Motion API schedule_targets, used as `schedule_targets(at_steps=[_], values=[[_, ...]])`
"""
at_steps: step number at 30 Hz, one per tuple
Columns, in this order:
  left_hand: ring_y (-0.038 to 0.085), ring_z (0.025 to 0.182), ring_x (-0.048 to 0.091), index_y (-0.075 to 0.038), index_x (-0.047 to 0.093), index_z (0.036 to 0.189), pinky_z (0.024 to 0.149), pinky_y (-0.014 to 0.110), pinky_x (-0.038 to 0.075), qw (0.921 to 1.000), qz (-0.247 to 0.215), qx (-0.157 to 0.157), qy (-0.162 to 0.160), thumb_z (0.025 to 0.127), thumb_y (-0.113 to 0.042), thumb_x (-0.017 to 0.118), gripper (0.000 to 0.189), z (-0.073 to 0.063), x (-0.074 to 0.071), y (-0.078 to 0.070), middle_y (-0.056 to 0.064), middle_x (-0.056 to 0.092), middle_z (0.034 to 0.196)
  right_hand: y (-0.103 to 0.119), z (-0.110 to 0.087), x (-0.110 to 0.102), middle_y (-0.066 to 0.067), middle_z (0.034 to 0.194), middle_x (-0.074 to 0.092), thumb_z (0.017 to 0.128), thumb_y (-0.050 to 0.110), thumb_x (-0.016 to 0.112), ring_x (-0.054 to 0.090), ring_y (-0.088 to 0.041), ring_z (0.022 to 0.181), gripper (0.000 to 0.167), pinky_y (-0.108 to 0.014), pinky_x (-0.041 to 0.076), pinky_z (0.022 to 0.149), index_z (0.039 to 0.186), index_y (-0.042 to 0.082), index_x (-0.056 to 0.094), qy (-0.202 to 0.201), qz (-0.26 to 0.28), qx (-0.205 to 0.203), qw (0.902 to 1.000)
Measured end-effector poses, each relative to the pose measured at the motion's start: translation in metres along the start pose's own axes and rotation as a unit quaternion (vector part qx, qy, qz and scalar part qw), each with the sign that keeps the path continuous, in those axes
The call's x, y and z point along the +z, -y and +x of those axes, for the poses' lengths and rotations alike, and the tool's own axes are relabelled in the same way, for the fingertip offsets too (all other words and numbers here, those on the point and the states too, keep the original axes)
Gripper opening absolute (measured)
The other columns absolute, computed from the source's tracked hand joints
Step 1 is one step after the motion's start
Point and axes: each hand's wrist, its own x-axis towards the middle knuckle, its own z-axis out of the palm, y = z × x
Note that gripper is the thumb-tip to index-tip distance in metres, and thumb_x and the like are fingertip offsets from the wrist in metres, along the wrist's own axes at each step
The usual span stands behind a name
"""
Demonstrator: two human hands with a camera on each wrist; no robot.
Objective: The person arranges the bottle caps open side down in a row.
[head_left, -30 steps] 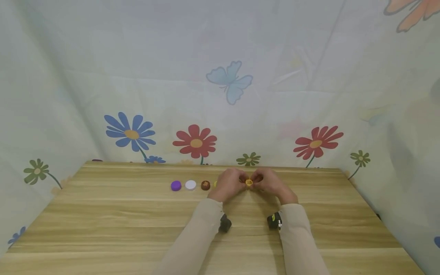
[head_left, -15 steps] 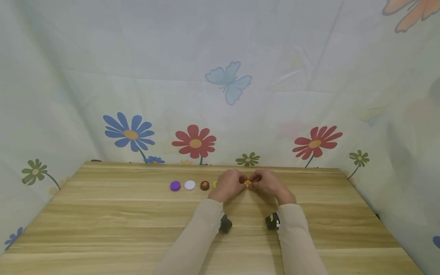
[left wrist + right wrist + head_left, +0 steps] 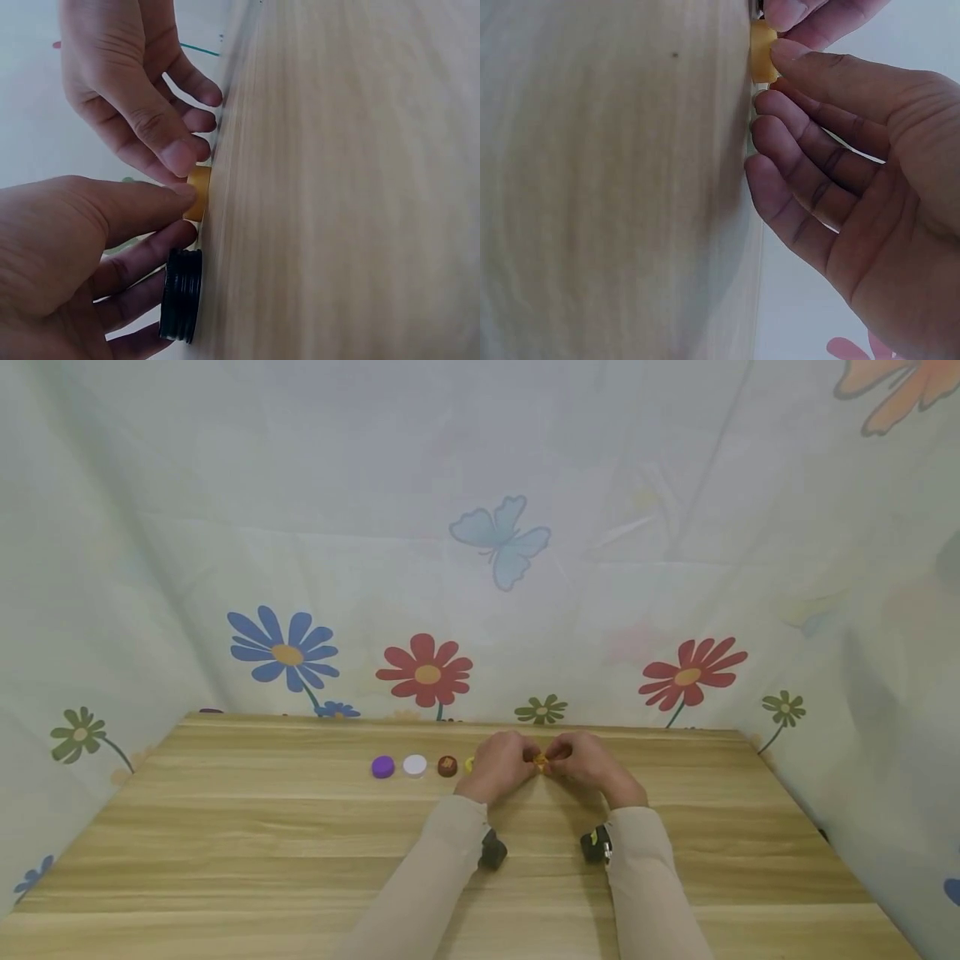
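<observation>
Both hands meet at a small yellow bottle cap (image 3: 541,762) near the back of the table in the head view. The left hand (image 3: 501,766) pinches its left side; the right hand (image 3: 594,768) pinches the opposite side. In the left wrist view, the cap's smooth yellow side (image 3: 199,193) shows at the tabletop, between the thumbs. A black ridged cap (image 3: 181,296) stands beside the left hand's lower fingers, hidden behind that hand in the head view. From the right wrist, the right thumb (image 3: 791,56) lies against the yellow cap (image 3: 763,51), its other fingers loosely bent below.
Left of the hands runs a row of caps: a purple cap (image 3: 382,767), a white cap (image 3: 415,766), a brown cap (image 3: 447,766) and a yellow-green one (image 3: 470,764) partly covered by the left hand. Behind the wooden table (image 3: 262,827) hangs a flowered cloth (image 3: 360,568).
Both hands have come slightly lower in the head view with the yellow cap between them. The row of caps stays in place.
</observation>
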Motion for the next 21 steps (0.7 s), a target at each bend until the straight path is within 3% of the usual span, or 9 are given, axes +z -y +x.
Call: schedule_targets(at_steps=[6,13,17,21], values=[[0.022,0.104,0.071,-0.012,0.082,0.118,0.089,0.039,0.056,1.0000,0.003,-0.001,-0.001,0.097,-0.024,0.080,0.025,-0.003,-0.005,-0.002,0.003,0.078,0.110,0.001,-0.002,-0.002,-0.009,0.093,0.074,0.091,0.004,0.078,0.068,-0.021,0.088,0.016,-0.039,0.057,0.083,0.103,-0.006,0.074,-0.007,-0.003,-0.003,1.0000],[0.026,0.125,0.065,-0.006,0.074,0.132,0.104,0.043,0.053,0.9992,-0.022,-0.027,-0.018,0.101,-0.025,0.075,0.036,-0.012,-0.023,-0.001,0.008,0.072,0.133,0.001,-0.001,-0.005,-0.017,0.107,0.075,0.100,0.011,0.073,0.069,-0.035,0.105,0.022,-0.054,0.054,0.098,0.113,-0.007,0.072,-0.027,-0.018,-0.005,0.9994],[0.028,0.132,0.061,-0.007,0.071,0.137,0.109,0.045,0.050,0.9987,-0.025,-0.037,-0.022,0.102,-0.030,0.073,0.042,-0.019,-0.030,0.009,0.010,0.068,0.139,0.000,-0.002,-0.001,-0.025,0.125,0.070,0.104,0.016,0.069,0.065,-0.042,0.119,0.036,-0.057,0.051,0.104,0.129,-0.009,0.067,-0.049,-0.014,-0.001,0.9987],[0.032,0.132,0.061,-0.006,0.069,0.139,0.110,0.047,0.049,0.9988,-0.004,-0.037,-0.032,0.100,-0.033,0.075,0.047,-0.026,-0.039,0.017,0.013,0.066,0.141,0.000,-0.004,0.004,-0.029,0.147,0.057,0.106,0.025,0.068,0.051,-0.048,0.138,0.051,-0.062,0.039,0.115,0.144,-0.007,0.058,-0.083,-0.010,-0.008,0.9964]])
